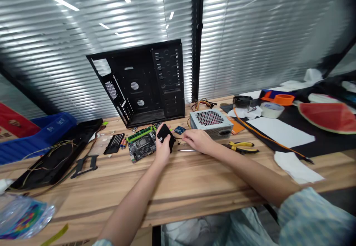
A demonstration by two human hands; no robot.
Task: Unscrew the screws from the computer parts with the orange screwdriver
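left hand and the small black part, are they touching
Touching: the head view shows the left hand gripping the small black part, its thumb pressed across the near face.

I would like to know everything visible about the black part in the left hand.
The black part looks like plastic, boxy, with a broad flat face and an uneven lower right edge; finer details are too small to tell. The left hand grips it, its thumb against the front. It is tilted, near the right end of the motherboard; I cannot tell whether they touch. A thin tool in the right hand points toward its right side; contact there is unclear.
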